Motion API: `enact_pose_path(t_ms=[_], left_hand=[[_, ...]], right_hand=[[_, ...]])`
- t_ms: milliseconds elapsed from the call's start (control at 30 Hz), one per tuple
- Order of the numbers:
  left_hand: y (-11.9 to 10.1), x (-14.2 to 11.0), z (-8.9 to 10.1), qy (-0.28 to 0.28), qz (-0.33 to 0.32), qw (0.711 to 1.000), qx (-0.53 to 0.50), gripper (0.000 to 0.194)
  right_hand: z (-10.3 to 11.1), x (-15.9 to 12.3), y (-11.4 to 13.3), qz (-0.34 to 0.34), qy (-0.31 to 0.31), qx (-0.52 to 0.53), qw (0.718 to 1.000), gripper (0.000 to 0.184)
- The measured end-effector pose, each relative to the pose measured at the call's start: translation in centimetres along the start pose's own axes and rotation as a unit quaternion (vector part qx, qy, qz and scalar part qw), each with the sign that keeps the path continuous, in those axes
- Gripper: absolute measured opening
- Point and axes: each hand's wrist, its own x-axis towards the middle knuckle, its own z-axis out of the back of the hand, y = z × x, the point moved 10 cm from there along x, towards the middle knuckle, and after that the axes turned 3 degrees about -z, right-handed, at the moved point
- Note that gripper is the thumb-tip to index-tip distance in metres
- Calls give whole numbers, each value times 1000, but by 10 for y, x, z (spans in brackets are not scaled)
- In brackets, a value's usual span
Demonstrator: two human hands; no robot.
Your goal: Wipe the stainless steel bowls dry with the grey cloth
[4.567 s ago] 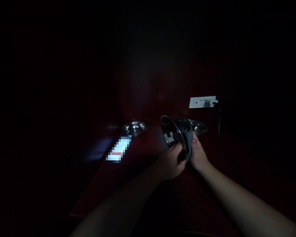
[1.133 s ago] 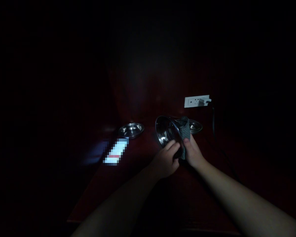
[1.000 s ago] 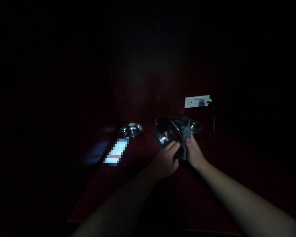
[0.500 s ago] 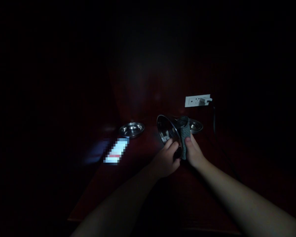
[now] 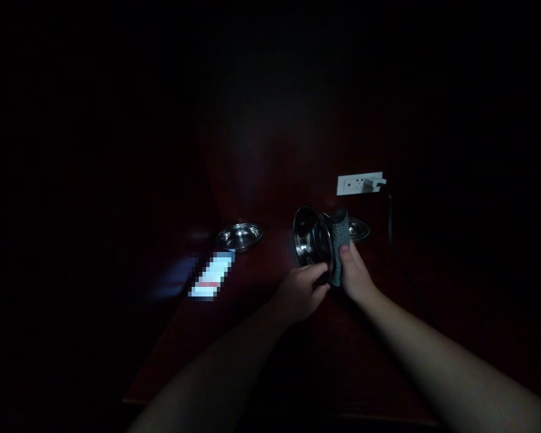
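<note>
My left hand (image 5: 303, 291) grips the lower rim of a shiny metal bowl (image 5: 307, 237), which is tipped on its side with its mouth facing left. A grey-green textured cloth (image 5: 341, 240) is in my right hand (image 5: 356, 273), its thumb lying over the near side. The cloth stands upright against the right side of the bowl. My right fingers behind the cloth are hidden. Behind that hand, partly covered, a second metal dish (image 5: 359, 230) rests on the dark red table (image 5: 270, 355).
Another shallow metal bowl (image 5: 240, 237) sits on the table to the left. A lit, blurred-out phone-like screen (image 5: 213, 276) lies in front of it. On the back wall is a white socket (image 5: 359, 184) with a plug and dark cable (image 5: 390, 219). The surroundings are very dark.
The bowl has turned a little in my hands, and its mouth has shifted slightly right. The cloth now stands straighter against it. Other things stay put.
</note>
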Motion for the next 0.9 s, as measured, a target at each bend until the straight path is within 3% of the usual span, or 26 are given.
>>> enact_pose_path(t_ms=[500,900], left_hand=[[3,-2,-6,10,45,992,-118,22],[9,-1,-11,-28,80,954,-287,33]], right_hand=[[-2,0,1,35,25,-25,999,48],[-10,-2,2,41,67,-38,996,54]])
